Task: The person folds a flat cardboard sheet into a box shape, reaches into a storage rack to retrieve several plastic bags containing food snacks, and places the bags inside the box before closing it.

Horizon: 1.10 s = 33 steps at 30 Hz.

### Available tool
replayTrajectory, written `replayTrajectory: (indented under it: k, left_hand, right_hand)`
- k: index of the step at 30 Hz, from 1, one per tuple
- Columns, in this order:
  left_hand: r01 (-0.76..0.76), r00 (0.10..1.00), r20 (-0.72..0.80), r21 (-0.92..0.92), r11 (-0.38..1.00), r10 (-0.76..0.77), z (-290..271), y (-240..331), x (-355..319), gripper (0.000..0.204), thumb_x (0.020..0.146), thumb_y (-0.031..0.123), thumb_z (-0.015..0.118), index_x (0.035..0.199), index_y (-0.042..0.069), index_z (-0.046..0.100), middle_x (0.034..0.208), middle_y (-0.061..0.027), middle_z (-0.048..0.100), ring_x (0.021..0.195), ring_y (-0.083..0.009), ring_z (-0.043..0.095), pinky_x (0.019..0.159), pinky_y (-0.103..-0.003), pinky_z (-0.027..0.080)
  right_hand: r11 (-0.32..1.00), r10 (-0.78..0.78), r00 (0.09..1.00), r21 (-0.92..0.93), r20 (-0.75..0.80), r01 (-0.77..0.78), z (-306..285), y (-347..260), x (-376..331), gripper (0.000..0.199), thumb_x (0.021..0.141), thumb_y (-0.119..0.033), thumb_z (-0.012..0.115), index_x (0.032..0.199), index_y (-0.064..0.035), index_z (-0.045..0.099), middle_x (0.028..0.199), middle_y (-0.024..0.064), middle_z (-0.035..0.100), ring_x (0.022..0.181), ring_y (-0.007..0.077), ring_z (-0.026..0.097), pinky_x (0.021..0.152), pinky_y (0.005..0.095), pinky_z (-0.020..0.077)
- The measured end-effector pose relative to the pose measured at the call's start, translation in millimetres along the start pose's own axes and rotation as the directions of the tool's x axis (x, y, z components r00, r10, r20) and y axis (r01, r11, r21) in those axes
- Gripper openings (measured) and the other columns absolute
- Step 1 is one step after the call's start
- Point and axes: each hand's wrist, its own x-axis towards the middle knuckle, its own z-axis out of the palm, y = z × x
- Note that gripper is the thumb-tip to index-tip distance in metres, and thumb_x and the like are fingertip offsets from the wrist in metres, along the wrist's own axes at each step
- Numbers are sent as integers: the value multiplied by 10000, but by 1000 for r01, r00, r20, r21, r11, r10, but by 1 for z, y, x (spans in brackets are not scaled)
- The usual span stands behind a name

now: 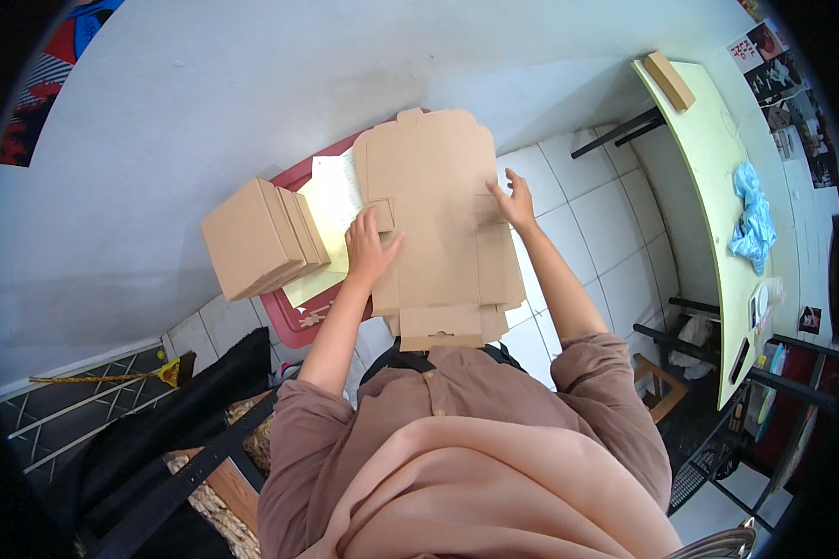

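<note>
A flat, unfolded brown cardboard box blank (pixel 435 205) lies in front of me, its near flap with a small slot close to my body. More cardboard edges show beneath it at the lower right. My left hand (pixel 370 250) rests at its left edge by a small side flap, fingers spread. Beside the right edge is my right hand (pixel 515 199), its fingers apart and nothing held; whether it touches the cardboard I cannot tell. Left of the blank, folded cardboard boxes (pixel 259 240) are stacked next to pale yellow paper sheets (pixel 331 219) on a red table (pixel 294 326).
A pale yellow desk (pixel 704 186) stands at the right, bearing a small brown box (pixel 669 80), a crumpled blue plastic bag (pixel 753 220) and a dark phone-like object (pixel 739 361). White floor tiles (pixel 583 214) lie between. A yellow-headed broom (pixel 166 374) and black cloth are at the lower left.
</note>
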Motion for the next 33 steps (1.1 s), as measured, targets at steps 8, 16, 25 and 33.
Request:
replayTrajectory:
  k: [8, 16, 25, 33]
  left_hand:
    - [412, 911, 86, -261, 873, -404, 19, -36, 81, 687, 769, 412, 601, 1255, -9, 358, 1230, -236, 360, 1147, -366, 373, 979, -445, 306]
    - [538, 840, 29, -177, 824, -542, 29, -24, 89, 672, 674, 356, 685, 1187, 11, 420, 1209, -228, 332, 1093, -347, 376, 962, -416, 321]
    - [418, 886, 117, -621, 663, -449, 14, -28, 104, 610, 633, 269, 753, 1094, -20, 478, 970, -153, 586, 907, -245, 569, 820, -341, 449]
    - [278, 950, 189, -873, 400, -248, 1, -9, 102, 484, 738, 144, 700, 1133, -20, 473, 1070, -123, 582, 973, -195, 570, 843, -314, 450]
  right_hand:
    - [990, 83, 996, -115, 40, -78, 13, -16, 46, 633, 651, -342, 726, 1129, 30, 540, 1000, 168, 611, 937, 247, 580, 831, 339, 459]
    - [961, 272, 962, -45, -21, -273, 26, -42, 37, 715, 541, -274, 828, 1094, 4, 469, 967, 131, 555, 888, 260, 564, 773, 356, 470]
    - [936, 338, 941, 109, -17, -334, 22, -39, 43, 740, 504, -317, 849, 1030, 17, 450, 952, 138, 549, 858, 250, 567, 760, 341, 470]
    - [779, 237, 926, 512, 294, -362, 3, -34, 52, 650, 608, -176, 797, 1095, 26, 417, 994, 154, 564, 921, 227, 578, 803, 352, 496]
